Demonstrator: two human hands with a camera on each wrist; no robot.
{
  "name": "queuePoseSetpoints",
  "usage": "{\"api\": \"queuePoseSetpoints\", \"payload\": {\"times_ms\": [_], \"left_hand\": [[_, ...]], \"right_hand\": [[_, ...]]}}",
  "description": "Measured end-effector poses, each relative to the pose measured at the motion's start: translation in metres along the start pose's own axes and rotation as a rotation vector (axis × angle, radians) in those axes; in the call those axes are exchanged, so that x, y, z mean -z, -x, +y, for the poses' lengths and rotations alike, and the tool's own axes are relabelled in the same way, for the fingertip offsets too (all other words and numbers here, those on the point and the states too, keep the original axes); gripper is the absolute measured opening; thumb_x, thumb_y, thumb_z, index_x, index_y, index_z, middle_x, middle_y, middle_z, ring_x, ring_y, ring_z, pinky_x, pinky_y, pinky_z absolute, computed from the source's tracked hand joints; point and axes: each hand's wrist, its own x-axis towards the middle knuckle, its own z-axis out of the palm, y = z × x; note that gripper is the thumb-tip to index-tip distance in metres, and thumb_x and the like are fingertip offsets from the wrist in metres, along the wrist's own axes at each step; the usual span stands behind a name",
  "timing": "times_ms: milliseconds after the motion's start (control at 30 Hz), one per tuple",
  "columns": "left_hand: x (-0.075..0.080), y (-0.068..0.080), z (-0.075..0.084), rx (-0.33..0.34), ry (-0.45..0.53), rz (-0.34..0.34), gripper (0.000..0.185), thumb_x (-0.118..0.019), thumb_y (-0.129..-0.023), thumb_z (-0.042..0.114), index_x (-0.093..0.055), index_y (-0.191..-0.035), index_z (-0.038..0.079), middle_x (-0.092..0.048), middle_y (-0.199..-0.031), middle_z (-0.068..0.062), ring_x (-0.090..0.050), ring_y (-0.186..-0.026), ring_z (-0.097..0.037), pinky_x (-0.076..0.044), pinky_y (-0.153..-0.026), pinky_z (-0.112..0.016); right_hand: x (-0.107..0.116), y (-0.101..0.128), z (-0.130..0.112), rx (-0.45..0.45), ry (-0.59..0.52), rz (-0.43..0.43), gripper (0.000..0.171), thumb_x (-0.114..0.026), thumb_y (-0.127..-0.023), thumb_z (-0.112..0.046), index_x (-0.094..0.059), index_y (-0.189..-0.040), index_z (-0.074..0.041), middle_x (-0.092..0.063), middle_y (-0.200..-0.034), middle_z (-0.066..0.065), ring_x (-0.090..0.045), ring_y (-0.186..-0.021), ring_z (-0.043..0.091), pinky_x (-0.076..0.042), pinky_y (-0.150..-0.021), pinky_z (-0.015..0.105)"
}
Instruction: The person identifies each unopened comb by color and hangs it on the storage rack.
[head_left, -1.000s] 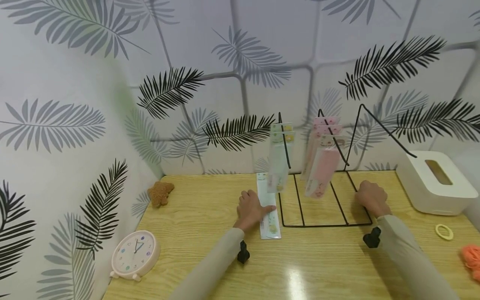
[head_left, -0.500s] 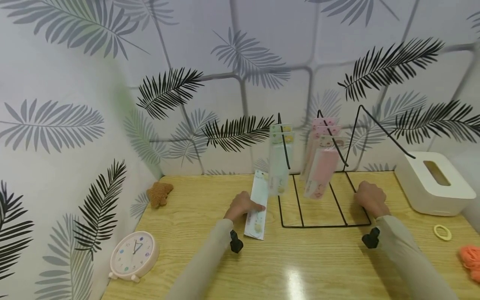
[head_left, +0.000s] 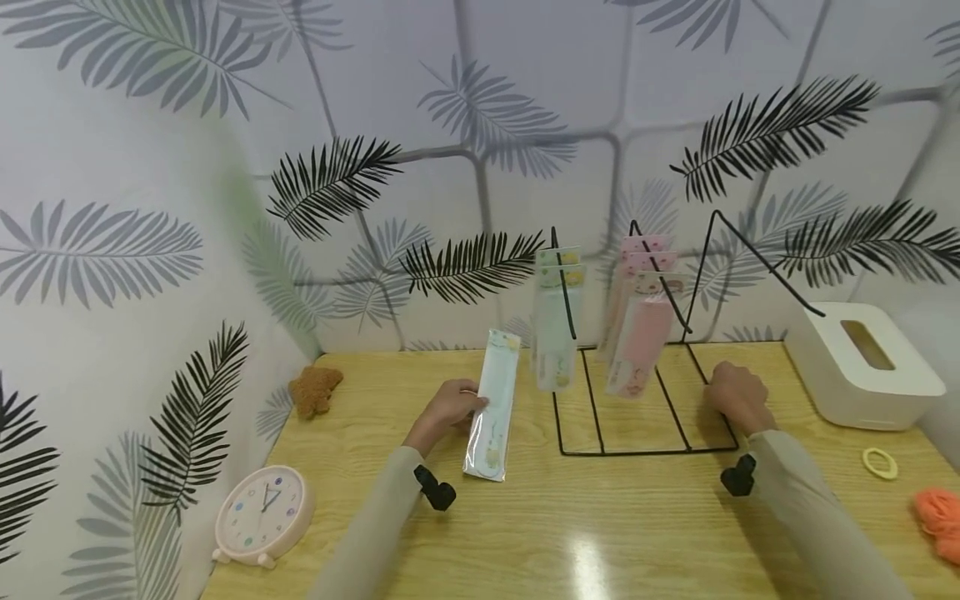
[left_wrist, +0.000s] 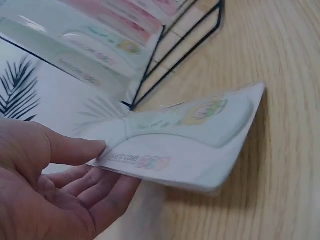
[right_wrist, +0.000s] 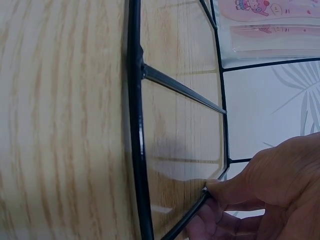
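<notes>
My left hand (head_left: 448, 404) pinches a packaged pale green comb (head_left: 495, 408) between thumb and fingers, left of the black wire rack (head_left: 648, 452). The left wrist view shows the comb's packet (left_wrist: 200, 140) tilted above the wooden table, with the thumb on its printed face and the fingers beneath. My right hand (head_left: 738, 393) is at the right side of the rack's base; in the right wrist view its thumb and fingers grip a black wire (right_wrist: 187, 215). Green comb packets (head_left: 558, 333) hang on the rack's left hook and pink ones (head_left: 643, 342) on the middle hook.
The right hook (head_left: 772, 262) carries no packets. A white tissue box (head_left: 862, 367) stands right of the rack, near a yellow ring (head_left: 880, 463) and orange yarn (head_left: 937, 521). At left are a brown toy (head_left: 315, 390) and a round pink clock (head_left: 262, 512). A patterned wall rises behind.
My left hand has moved left with the packaged comb, which has come up from lying beside the rack and now tilts in the grip. The right hand keeps its place on the rack.
</notes>
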Motion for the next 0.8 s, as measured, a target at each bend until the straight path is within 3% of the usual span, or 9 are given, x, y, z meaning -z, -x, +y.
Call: {"api": "queuePoseSetpoints", "payload": {"times_ms": [133,333,667,800], "left_hand": [[0.011,0.009,0.008,-0.06,0.114,0.02,0.03,-0.065,-0.102,0.005,-0.059,-0.13,-0.003,-0.071,-0.116,-0.019,-0.07,-0.093,-0.024,-0.062,-0.081,-0.039],[0.029,0.021,0.027,-0.262,0.179,0.028,0.034,-0.064,-0.103,0.002,-0.054,-0.135,-0.004,-0.066,-0.13,-0.026,-0.07,-0.11,-0.031,-0.062,-0.091,-0.05],[0.047,0.044,0.059,-0.491,0.162,-0.047,0.034,-0.061,-0.106,0.007,-0.051,-0.137,-0.003,-0.064,-0.136,-0.028,-0.071,-0.113,-0.034,-0.063,-0.088,-0.049],[0.048,0.057,0.074,-0.572,0.177,-0.075,0.035,-0.06,-0.106,0.004,-0.048,-0.138,-0.001,-0.063,-0.138,-0.027,-0.073,-0.11,-0.029,-0.064,-0.085,-0.045]], "right_hand": [[0.0,-0.002,0.0,0.004,0.006,-0.004,0.036,-0.04,-0.087,0.001,-0.026,-0.062,-0.02,-0.021,-0.061,-0.004,-0.024,-0.057,0.015,-0.024,-0.051,0.031],[0.001,-0.005,0.002,0.011,-0.003,0.007,0.033,-0.04,-0.084,0.001,-0.026,-0.063,-0.02,-0.022,-0.061,-0.004,-0.026,-0.057,0.016,-0.024,-0.051,0.032],[-0.001,0.0,0.001,0.03,-0.007,0.006,0.034,-0.04,-0.085,0.001,-0.027,-0.061,-0.02,-0.022,-0.06,-0.004,-0.025,-0.056,0.016,-0.025,-0.05,0.032],[-0.002,0.002,0.0,0.026,-0.002,0.01,0.035,-0.039,-0.086,0.002,-0.027,-0.061,-0.02,-0.021,-0.06,-0.005,-0.023,-0.057,0.015,-0.024,-0.051,0.032]]}}
